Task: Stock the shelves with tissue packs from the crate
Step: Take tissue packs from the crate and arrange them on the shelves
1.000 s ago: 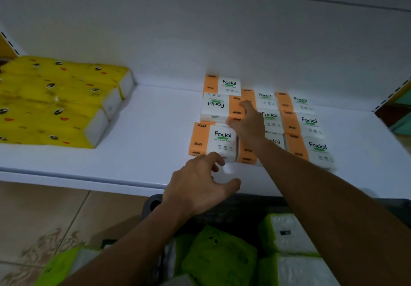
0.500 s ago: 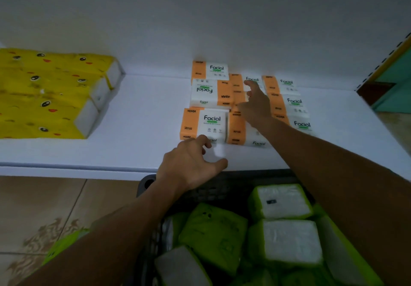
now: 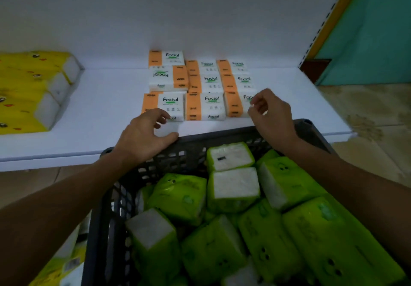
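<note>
Showing 2 empty hands at the far rim of the crate (image 3: 233, 132): left hand (image 3: 144, 139) fingers spread, right hand (image 3: 271, 116) loosely curled. Just below them, green tissue packs (image 3: 230, 156) stand on end inside, nearest the right hand.

— What lies in the crate (image 3: 213, 138)?
— Tissue packs (image 3: 235, 189), heaped.
— And behind the crate?
— The shelf (image 3: 106, 119); on it, Facial packs (image 3: 205, 106) straight behind the crate, bigger bundles (image 3: 29, 92) behind and well to its left.
</note>
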